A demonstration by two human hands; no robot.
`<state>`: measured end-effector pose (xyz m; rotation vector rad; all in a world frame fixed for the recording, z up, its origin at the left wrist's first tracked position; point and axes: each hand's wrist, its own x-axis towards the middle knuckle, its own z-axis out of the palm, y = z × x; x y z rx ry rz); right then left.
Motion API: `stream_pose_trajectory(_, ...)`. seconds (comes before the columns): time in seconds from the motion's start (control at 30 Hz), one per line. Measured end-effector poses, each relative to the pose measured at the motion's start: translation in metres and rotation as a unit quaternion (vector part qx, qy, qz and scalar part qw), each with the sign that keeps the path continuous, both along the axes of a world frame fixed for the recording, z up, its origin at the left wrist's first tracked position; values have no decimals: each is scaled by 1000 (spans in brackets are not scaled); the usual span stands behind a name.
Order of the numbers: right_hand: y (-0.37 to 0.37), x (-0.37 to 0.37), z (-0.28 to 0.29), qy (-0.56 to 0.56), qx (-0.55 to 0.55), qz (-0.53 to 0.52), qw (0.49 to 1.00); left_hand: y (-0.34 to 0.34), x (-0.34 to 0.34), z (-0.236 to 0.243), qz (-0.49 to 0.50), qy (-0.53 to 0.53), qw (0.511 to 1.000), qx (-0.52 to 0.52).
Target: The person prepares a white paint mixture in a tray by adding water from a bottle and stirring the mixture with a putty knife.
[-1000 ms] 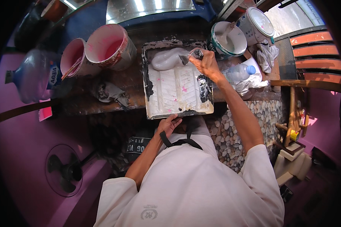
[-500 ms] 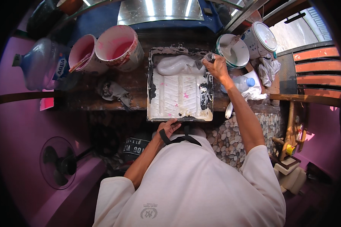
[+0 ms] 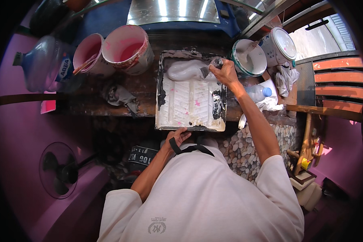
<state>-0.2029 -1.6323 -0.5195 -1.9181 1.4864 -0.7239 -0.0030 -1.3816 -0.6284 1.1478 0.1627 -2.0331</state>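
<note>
A paint tray (image 3: 177,115) with black-stained edges and a ribbed slope lies at the middle of the bench. Thick whitish paint (image 3: 183,70) is pooled at its far end. My right hand (image 3: 226,73) is closed around a short tool with a dark handle (image 3: 217,63). The tool's flat greyish end reaches into the paint, and its exact kind is hard to make out. With thumb on top, my left hand (image 3: 179,135) grips the tray's near edge, its other fingers partly hidden beneath.
Two pink-stained buckets (image 3: 127,50) and a large water jug (image 3: 44,64) stand left. An open white pail (image 3: 249,58), a lidded pail (image 3: 279,46) and a blue-capped bottle (image 3: 257,92) are right. A dirty rag (image 3: 120,97) lies on the bench, and a fan (image 3: 59,170) stands below left.
My right hand has moved a little left with the tool, bringing its end further over the paint. My left hand keeps its grip on the tray.
</note>
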Motion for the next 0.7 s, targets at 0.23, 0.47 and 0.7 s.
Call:
stream_pose_trajectory(0.23, -2, 41, -4, -27, -50, -3, 998, -2, -3, 6, -10, -9, 1000, 5)
stream_pose_trajectory(0.47, 1, 57, 11, -71, -18, 107, 992, -1, -3, 6, 10, -10, 1000, 8)
stream_pose_trajectory(0.7, 8, 71, 6, -39, -66, 173, 982, 1, -3, 4, 16, -24, 999, 16)
